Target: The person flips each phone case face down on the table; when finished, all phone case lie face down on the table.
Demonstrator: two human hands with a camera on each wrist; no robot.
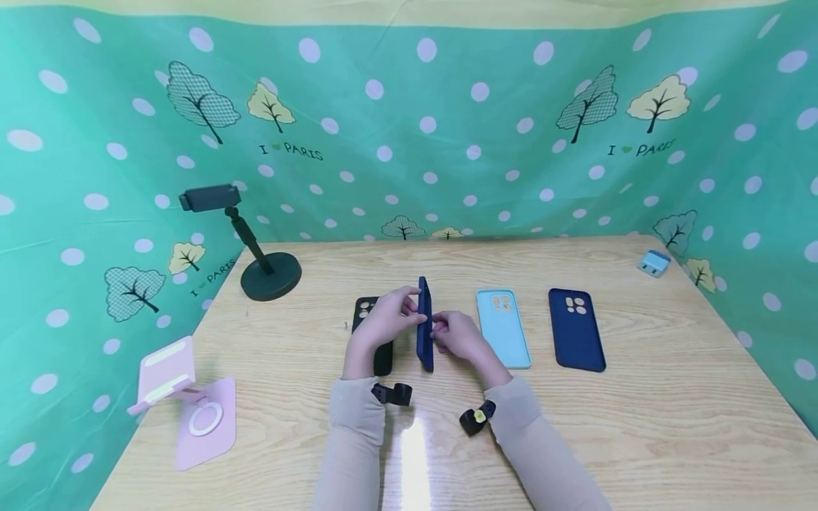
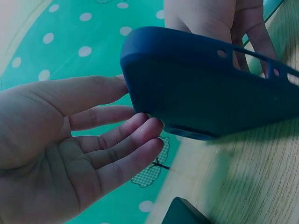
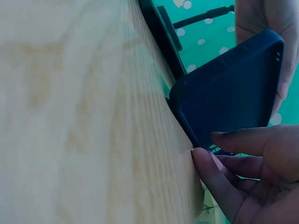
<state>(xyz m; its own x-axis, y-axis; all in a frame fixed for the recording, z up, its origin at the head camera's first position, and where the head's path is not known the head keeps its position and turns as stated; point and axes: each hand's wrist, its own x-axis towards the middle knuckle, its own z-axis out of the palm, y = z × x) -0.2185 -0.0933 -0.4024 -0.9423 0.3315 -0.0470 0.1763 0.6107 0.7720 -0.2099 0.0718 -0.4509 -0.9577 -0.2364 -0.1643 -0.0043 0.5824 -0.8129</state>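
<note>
From the head view I see my left hand (image 1: 383, 319) and right hand (image 1: 456, 336) meeting over the middle of the wooden tabletop (image 1: 639, 419), with a dark blue phone case (image 1: 424, 326) standing on its long edge between them. The left thumb and fingertips pinch the upper part of the case; the right fingertips touch its side lower down. Half hidden behind the left hand, a black phone case (image 1: 369, 312) lies flat. To the right lie a light blue phone case (image 1: 503, 328) and, just beside it, a navy phone case (image 1: 576, 329), both face down with camera cut-outs showing; none of the cases holds a phone that I can see. A black phone stand (image 1: 255, 248) sits at the far left, a pink folding stand (image 1: 185, 401) at the near left corner, and a small blue clip (image 1: 654, 263) at the far right.

In the left wrist view the palm is open toward the camera, fingers (image 2: 117, 149) loosely bent, their tips against the case's lower edge (image 2: 210, 88); the grip looks light.

In the right wrist view the case's corner (image 3: 229, 93) rests on the tabletop. My right fingers (image 3: 219, 182) curl just beneath it; whether they truly clamp it I cannot tell, since the contact is blurred.
</note>
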